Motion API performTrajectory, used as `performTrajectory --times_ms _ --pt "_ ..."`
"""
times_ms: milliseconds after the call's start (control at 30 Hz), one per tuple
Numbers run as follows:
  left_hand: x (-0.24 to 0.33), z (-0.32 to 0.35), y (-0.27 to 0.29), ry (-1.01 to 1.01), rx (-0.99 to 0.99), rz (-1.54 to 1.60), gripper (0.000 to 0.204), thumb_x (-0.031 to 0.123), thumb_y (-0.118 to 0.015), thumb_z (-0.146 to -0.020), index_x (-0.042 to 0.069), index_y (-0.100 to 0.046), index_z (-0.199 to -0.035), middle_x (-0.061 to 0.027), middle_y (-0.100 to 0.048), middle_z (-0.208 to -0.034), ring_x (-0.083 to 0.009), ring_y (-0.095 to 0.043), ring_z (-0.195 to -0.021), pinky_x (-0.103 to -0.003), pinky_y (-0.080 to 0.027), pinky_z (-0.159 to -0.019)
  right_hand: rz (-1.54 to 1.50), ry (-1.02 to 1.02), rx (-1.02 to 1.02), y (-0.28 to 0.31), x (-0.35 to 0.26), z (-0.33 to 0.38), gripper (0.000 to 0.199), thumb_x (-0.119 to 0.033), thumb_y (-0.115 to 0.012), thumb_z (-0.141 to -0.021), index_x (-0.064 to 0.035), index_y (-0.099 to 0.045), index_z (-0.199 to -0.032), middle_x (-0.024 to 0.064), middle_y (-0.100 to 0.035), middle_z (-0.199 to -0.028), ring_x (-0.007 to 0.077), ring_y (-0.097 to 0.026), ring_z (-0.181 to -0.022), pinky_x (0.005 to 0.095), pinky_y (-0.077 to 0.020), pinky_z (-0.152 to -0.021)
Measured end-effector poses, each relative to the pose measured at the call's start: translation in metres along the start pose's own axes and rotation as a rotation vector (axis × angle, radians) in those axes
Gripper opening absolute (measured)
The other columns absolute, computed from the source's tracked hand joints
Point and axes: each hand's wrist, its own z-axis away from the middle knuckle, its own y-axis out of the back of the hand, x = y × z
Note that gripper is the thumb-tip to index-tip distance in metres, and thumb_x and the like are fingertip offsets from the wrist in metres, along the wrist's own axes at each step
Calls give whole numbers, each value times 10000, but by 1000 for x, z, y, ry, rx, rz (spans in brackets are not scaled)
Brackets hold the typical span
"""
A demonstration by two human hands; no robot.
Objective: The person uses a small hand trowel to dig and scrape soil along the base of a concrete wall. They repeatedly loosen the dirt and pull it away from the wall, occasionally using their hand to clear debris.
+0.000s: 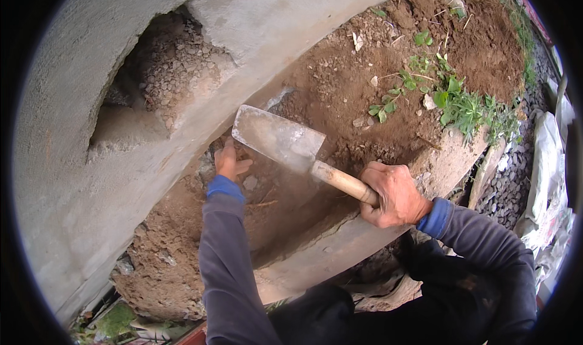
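The right hand (pixel 393 194) grips a trowel (pixel 279 140) over brown soil (pixel 340 84); the left hand (pixel 229 162), seemingly loosely curled, touches dirt beside a broken grey concrete wall (pixel 79 181).

There is one view, from a camera worn on the person's head, looking steeply down and forward over both forearms, which enter from the lower edge. It sits close: the left hand (pixel 229 162) lies near the picture's middle, the right hand (pixel 392 194) right of it and slightly lower. Beyond the left hand a grey wall (pixel 79 181) fills the left side; beyond the right hand the soil bed (pixel 364 78) runs toward the upper right. The fisheye bends the edges and darkens the corners.
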Motion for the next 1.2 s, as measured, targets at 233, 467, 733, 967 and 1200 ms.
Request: performTrajectory --times_ms 233,467,733,967,1200 --pt "-11 -39 11 -64 52 25 353 312 -716 -915 -40 -690 -906 -177 -733 -792 -309 -705 -583 -446 -528 -498 -18 21 19 -2 2 -3 207 -172 -716 -691 -56 -581 -795 151 -606 -797 412 -661 -709 503 -548 -627" --pt "-24 -70 5 -311 214 -469 261 214 -707 -914 -44 -724 -953 -136 -705 -732 -261 -676 -588 -430 -553 -561 0 23 53 -9 8 -3 208 -166 -716 -686 -56 -562 -771 142 -596 -764 395 -659 -673 496 -539 -589" --pt "-66 7 29 -80 -181 220 307 280 -727 -957 -4 -742 -1074 -64 -681 -831 -218 -652 -828 -371 -514 -796 -3 14 28 -11 11 -4 195 -193 -710 -707 -53 -586 -761 153 -625 -786 409 -677 -714 509 -563 -642" --pt "-45 87 47 -311 -10 -540 337 270 -697 -999 -60 -758 -962 -131 -732 -700 -224 -722 -578 -376 -541 -541 3 10 35 -16 14 -4 194 -213 -705 -729 -43 -618 -760 186 -646 -820 447 -679 -769 548 -560 -720" --pt "-20 196 122 -319 39 -545 297 238 -705 -998 -57 -732 -1013 -84 -649 -609 -171 -615 -472 -356 -467 -463 30 -9 20 -23 19 -7 248 -271 -706 -739 -37 -662 -808 199 -690 -896 462 -691 -824 556 -558 -766"
